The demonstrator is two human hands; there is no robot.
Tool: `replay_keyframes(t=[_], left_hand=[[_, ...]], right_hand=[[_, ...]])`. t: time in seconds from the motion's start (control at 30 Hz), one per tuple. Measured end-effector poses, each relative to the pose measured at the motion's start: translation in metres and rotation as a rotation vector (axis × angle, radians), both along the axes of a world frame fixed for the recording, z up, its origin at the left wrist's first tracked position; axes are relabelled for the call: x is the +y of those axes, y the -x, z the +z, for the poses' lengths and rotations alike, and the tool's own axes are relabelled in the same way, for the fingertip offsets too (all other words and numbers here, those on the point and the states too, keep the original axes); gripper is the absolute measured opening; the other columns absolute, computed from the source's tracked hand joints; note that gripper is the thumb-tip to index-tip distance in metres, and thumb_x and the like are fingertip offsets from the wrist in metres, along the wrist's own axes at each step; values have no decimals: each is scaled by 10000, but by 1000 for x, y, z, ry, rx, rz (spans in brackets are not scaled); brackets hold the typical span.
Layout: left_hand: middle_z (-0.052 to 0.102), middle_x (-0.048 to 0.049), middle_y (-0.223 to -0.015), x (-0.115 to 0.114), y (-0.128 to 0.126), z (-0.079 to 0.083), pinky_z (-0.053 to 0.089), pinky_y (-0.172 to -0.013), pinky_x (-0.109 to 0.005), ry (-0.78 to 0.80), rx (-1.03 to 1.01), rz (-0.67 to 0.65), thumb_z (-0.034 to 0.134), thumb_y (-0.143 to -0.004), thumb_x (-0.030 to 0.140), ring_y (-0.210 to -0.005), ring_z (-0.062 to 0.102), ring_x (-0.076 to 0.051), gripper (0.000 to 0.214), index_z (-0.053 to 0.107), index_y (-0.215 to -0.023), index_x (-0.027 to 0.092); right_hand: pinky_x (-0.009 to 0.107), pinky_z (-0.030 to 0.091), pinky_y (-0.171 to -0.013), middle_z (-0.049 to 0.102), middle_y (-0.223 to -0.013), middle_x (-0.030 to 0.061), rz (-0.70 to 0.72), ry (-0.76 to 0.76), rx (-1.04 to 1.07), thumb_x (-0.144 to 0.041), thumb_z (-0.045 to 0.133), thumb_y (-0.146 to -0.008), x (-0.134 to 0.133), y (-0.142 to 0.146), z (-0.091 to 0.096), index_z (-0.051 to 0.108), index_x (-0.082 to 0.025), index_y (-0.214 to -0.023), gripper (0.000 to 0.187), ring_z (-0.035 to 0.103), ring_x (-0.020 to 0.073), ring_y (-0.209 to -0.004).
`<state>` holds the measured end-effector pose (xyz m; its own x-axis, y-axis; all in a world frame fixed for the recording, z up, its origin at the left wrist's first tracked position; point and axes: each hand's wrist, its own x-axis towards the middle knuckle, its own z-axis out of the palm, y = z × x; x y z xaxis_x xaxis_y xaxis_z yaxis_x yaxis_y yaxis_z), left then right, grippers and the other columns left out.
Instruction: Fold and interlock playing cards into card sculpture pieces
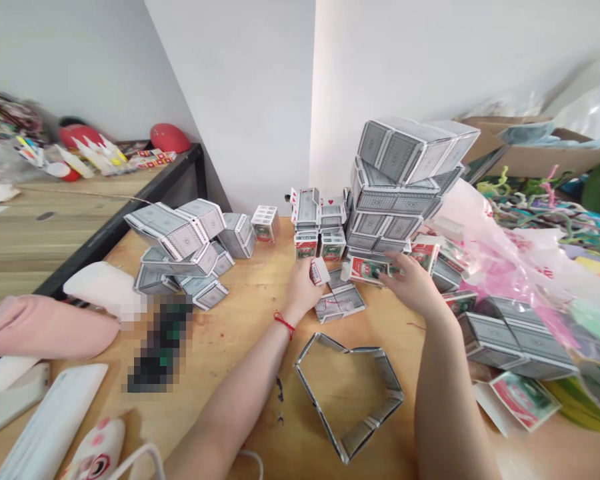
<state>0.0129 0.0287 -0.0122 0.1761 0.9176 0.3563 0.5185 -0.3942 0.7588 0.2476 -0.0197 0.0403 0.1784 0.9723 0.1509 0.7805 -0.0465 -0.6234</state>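
Note:
My left hand (304, 288), with a red string at the wrist, is closed around a small deck of playing cards (320, 271); its white end faces up. To the right, my right hand (411, 283) has its fingers on the end of a red and green card box (366, 270), whose white flap points left. Just below my left hand lies a flat grey panel of joined cards (341, 303). Nearer to me, between my forearms, stands an open ring of folded cards (350, 397). Behind my hands, two card boxes (333, 245) stand under grey card blocks (307, 208).
A tall stack of grey card blocks (400, 193) rises at the back right, with a smaller stack (180, 247) at left. More blocks (515, 337), an open card box (525, 400) and pink plastic (510, 247) crowd the right. A keyboard (55, 420) lies front left.

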Motion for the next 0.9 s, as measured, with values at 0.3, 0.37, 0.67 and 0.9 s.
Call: replay_keyframes(t=[0.3,0.37,0.67,0.9], left_hand=[[519,-91,-1062,-7,3,10,367,-893,-410,-84,143,34,518,-609,9,-1012,482,-260,503,501,-1069,210],[524,-97,-1075,-9,3,11,354,-897,-412,-91,199,40,511,-625,12,-1013,478,-260,512,484,-1097,207],[525,-92,-1048,-7,5,8,366,-877,-369,-43,456,70,553,-680,109,-991,480,-241,418,487,-1084,191],[489,-90,-1105,-1,14,8,346,-933,-385,-66,440,-12,637,-667,311,-1040,450,-252,456,500,-1085,193]], right_hand=[[419,470,-805,572,-1100,94,8,1,-33,-334,551,-744,-1,6,4,553,-224,-1111,383,556,267,-995],[416,465,-808,585,-1090,88,8,-1,-33,-352,545,-750,-2,9,7,566,-225,-1093,366,563,265,-986],[361,459,-772,610,-1058,79,-3,20,-24,-333,535,-752,-2,11,9,585,-218,-1079,350,588,233,-914],[341,466,-709,615,-1062,86,2,43,2,-351,524,-763,-3,9,9,577,-210,-1088,359,606,199,-770]])
